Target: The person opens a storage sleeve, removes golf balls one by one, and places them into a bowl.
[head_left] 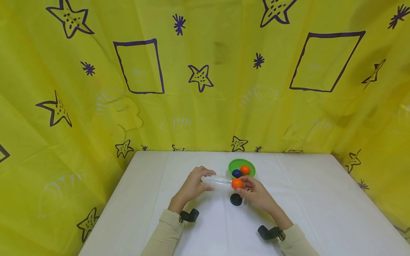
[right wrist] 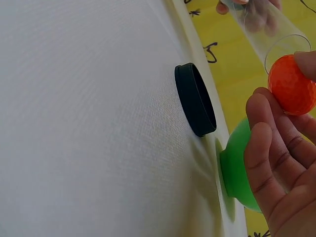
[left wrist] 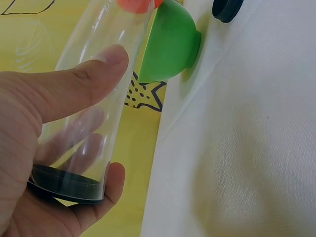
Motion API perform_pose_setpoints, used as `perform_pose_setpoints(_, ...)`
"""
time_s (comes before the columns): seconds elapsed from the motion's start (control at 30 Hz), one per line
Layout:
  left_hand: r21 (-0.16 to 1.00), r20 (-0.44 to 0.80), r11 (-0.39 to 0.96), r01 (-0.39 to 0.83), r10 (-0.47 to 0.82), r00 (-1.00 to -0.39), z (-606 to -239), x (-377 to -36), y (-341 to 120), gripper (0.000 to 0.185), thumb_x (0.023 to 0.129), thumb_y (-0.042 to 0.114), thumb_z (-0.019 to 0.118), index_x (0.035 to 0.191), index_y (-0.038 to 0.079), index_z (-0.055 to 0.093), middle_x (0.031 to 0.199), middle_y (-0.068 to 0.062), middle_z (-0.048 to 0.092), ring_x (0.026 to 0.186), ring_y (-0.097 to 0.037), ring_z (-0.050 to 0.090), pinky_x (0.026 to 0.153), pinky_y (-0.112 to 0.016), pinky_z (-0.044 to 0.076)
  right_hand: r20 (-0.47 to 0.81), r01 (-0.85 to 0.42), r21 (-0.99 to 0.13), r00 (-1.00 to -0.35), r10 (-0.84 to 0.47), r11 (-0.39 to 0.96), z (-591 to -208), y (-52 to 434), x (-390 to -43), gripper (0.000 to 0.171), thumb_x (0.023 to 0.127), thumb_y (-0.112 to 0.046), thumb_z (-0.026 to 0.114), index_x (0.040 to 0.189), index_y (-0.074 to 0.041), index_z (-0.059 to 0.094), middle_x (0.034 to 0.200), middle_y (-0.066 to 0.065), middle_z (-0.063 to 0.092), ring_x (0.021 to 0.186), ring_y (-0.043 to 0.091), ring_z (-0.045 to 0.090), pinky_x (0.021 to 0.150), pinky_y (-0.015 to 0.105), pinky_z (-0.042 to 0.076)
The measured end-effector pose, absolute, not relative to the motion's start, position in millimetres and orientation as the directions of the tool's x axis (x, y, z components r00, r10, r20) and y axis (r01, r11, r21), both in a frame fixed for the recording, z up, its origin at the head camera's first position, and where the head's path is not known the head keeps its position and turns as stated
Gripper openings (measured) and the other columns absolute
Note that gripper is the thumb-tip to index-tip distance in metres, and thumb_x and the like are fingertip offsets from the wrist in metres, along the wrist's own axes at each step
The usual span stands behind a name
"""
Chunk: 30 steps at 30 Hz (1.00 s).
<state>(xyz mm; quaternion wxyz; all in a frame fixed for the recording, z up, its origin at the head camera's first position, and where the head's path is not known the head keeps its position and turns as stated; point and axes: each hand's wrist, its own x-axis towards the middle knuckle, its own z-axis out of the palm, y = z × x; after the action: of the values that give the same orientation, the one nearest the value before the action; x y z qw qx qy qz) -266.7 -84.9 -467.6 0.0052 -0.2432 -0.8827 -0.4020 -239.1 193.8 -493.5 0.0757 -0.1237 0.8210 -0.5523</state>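
My left hand (head_left: 192, 183) grips a clear plastic tube (head_left: 220, 181) held sideways above the table. A black cap (left wrist: 66, 183) closes the tube's end at that palm, as the left wrist view shows. Thumb and fingers of my right hand (head_left: 257, 195) pinch an orange ball (head_left: 237, 184) with a dimpled surface. In the right wrist view the ball (right wrist: 289, 89) is right at the tube's open mouth (right wrist: 274, 49). Below the right fingers a loose black lid (head_left: 236, 199) lies on the table, its hollow side showing in the right wrist view.
Just behind the hands stands a green bowl (head_left: 235, 164) holding another orange ball (head_left: 245, 170) and a dark blue ball (head_left: 236, 173). A white cloth covers the table (head_left: 304, 202). Yellow curtains (head_left: 198, 117) with drawn stars hang behind it and at both sides.
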Motion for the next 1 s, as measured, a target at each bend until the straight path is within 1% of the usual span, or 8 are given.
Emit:
perform_pose_setpoints(0.13, 0.708, 0.208, 0.556, 0.436, 0.426, -0.881, -468.0, -267.3, -85.5, 0.049, 0.082, 0.013, 0.086, 0.128, 0.013, 0.070, 0.120, -0.011, 0.066, 0.112, -0.028, 0.054, 0.088, -0.037, 0.048, 0.041, -0.146, -0.922, -0.957, -0.287, 0.357, -491.5, 196.2, -238.6, 0.042, 0.096, -0.020, 0.072, 0.130, -0.001, 0.055, 0.098, 0.013, 0.068, 0.081, 0.019, 0.058, 0.065, 0.024, 0.049)
perform_pose_setpoints(0.23, 0.705, 0.215, 0.554, 0.443, 0.428, -0.878, -467.8, -267.9, -85.9, 0.049, 0.081, 0.013, 0.086, 0.128, 0.013, 0.070, 0.120, -0.011, 0.066, 0.112, -0.028, 0.055, 0.088, -0.036, 0.048, 0.052, -0.152, -0.923, -0.960, -0.276, 0.353, -490.2, 197.4, -238.3, 0.041, 0.096, -0.018, 0.072, 0.129, 0.000, 0.055, 0.095, 0.013, 0.067, 0.080, 0.020, 0.059, 0.064, 0.024, 0.050)
perform_pose_setpoints(0.47, 0.683, 0.249, 0.555, 0.475, 0.435, -0.865, -468.2, -268.2, -86.6, 0.047, 0.080, 0.014, 0.087, 0.124, 0.012, 0.071, 0.114, -0.007, 0.067, 0.107, -0.023, 0.055, 0.085, -0.033, 0.048, 0.067, -0.150, -0.928, -0.968, -0.243, 0.340, -487.3, 201.6, -237.9, 0.040, 0.096, -0.017, 0.072, 0.129, 0.000, 0.055, 0.092, 0.011, 0.066, 0.079, 0.020, 0.060, 0.065, 0.025, 0.052)
perform_pose_setpoints(0.63, 0.689, 0.254, 0.548, 0.475, 0.432, -0.865, -468.5, -268.4, -86.3, 0.047, 0.080, 0.014, 0.087, 0.124, 0.012, 0.071, 0.115, -0.007, 0.067, 0.107, -0.023, 0.055, 0.084, -0.033, 0.048, 0.099, -0.171, -0.927, -0.970, -0.223, 0.335, -487.2, 206.3, -239.6, 0.040, 0.096, -0.017, 0.072, 0.128, 0.001, 0.055, 0.095, 0.014, 0.067, 0.079, 0.017, 0.059, 0.067, 0.025, 0.051)
perform_pose_setpoints(0.73, 0.690, 0.256, 0.545, 0.477, 0.432, -0.865, -469.1, -268.8, -86.3, 0.047, 0.080, 0.014, 0.087, 0.124, 0.012, 0.071, 0.116, -0.009, 0.067, 0.108, -0.025, 0.055, 0.084, -0.033, 0.047, 0.098, -0.163, -0.928, -0.974, -0.203, 0.335, -487.5, 208.9, -240.8, 0.038, 0.096, -0.018, 0.072, 0.127, -0.002, 0.056, 0.096, 0.014, 0.068, 0.077, 0.016, 0.060, 0.066, 0.025, 0.051)
perform_pose_setpoints(0.87, 0.691, 0.260, 0.543, 0.478, 0.431, -0.864, -469.8, -269.3, -86.4, 0.047, 0.080, 0.014, 0.087, 0.124, 0.013, 0.071, 0.116, -0.009, 0.067, 0.108, -0.024, 0.056, 0.084, -0.032, 0.047, 0.109, -0.166, -0.929, -0.977, -0.185, 0.329, -486.9, 211.7, -241.3, 0.038, 0.096, -0.017, 0.072, 0.127, -0.003, 0.057, 0.096, 0.015, 0.068, 0.077, 0.017, 0.060, 0.066, 0.025, 0.051)
perform_pose_setpoints(1.0, 0.693, 0.257, 0.542, 0.476, 0.432, -0.864, -470.1, -269.3, -86.9, 0.047, 0.080, 0.013, 0.087, 0.124, 0.013, 0.071, 0.116, -0.011, 0.068, 0.108, -0.025, 0.056, 0.084, -0.032, 0.048, 0.125, -0.177, -0.928, -0.977, -0.175, 0.327, -485.7, 214.2, -241.2, 0.039, 0.096, -0.017, 0.072, 0.128, -0.001, 0.057, 0.099, 0.018, 0.069, 0.080, 0.019, 0.061, 0.068, 0.024, 0.051)
